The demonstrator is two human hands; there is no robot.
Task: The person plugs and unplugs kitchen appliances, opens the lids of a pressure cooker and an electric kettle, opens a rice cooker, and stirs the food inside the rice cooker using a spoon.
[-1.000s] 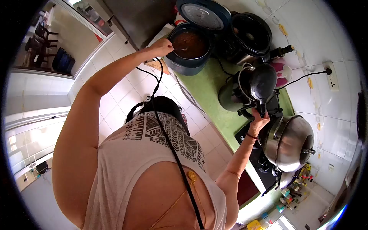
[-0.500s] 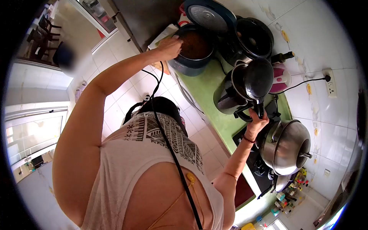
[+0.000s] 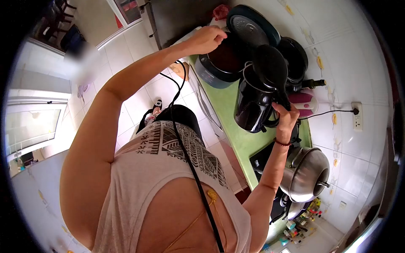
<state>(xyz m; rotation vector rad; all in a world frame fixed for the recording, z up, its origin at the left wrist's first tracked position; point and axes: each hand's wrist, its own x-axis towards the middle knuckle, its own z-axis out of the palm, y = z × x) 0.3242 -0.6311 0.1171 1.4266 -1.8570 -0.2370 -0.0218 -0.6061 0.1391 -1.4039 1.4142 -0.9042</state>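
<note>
My right hand (image 3: 287, 116) grips the handle of a black ladle-shaped utensil (image 3: 270, 65). Its broad rounded head is over the top of a tall glossy black pot (image 3: 249, 107), partly covering the opening. The pot's side handle is just beside my fingers. My left hand (image 3: 209, 39) is raised at the near rim of a rice cooker (image 3: 215, 76), its fingers curled. Whatever they may hold is hidden. Brown contents (image 3: 225, 57) show inside the cooker, whose lid (image 3: 251, 27) stands open behind it.
On the green counter (image 3: 221, 103), another open black pot (image 3: 293, 59) stands behind the tall pot, beside a dark bottle (image 3: 314, 83) and a pink-and-white appliance (image 3: 303, 103). A domed steel pot (image 3: 306, 173) sits on the stove to the right. A black cable (image 3: 181, 143) hangs down my front.
My left hand has lifted slightly from the cooker's rim. The ladle-shaped utensil in my right hand has swung left over the tall pot. The view has shifted a little.
</note>
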